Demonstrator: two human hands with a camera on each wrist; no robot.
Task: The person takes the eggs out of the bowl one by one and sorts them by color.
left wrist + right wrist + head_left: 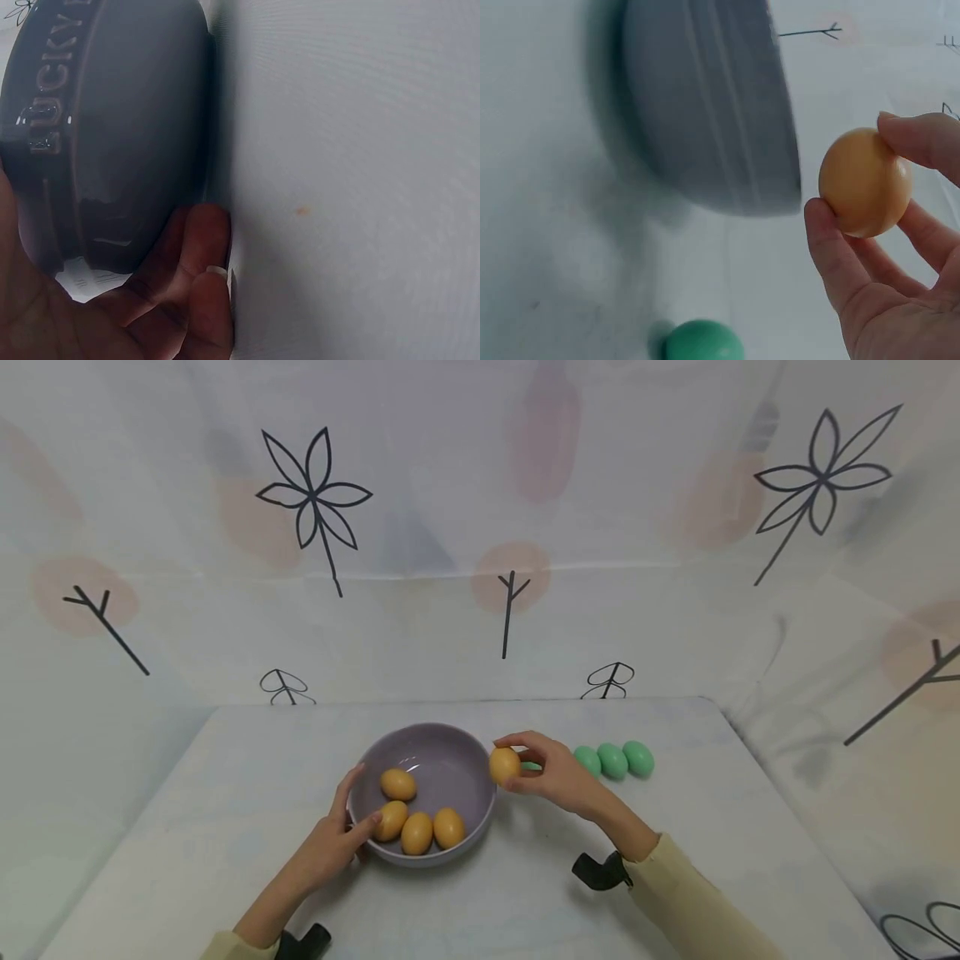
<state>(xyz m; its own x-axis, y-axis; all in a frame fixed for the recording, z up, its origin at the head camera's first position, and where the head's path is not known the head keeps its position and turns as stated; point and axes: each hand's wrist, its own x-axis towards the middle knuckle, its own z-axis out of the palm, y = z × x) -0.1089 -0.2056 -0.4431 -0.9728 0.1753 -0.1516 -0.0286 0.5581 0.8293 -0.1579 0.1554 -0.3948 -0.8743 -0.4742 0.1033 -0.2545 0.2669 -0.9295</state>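
Note:
A grey-purple bowl stands on the table with several orange-yellow eggs inside, mostly along its near side. My left hand grips the bowl's left side, thumb over the rim; the left wrist view shows the fingers curled low against the outer wall, where raised lettering runs. Between thumb and fingertips, my right hand pinches another orange-yellow egg, held up just beside the bowl's right rim. Green eggs lie in a row behind and to the right of that hand, one partly hidden by it.
A pale cloth covers the table. Behind it hangs a light curtain with leaf and twig drawings. Dark wrist mounts stick out beside both forearms. One green egg shows low in the right wrist view.

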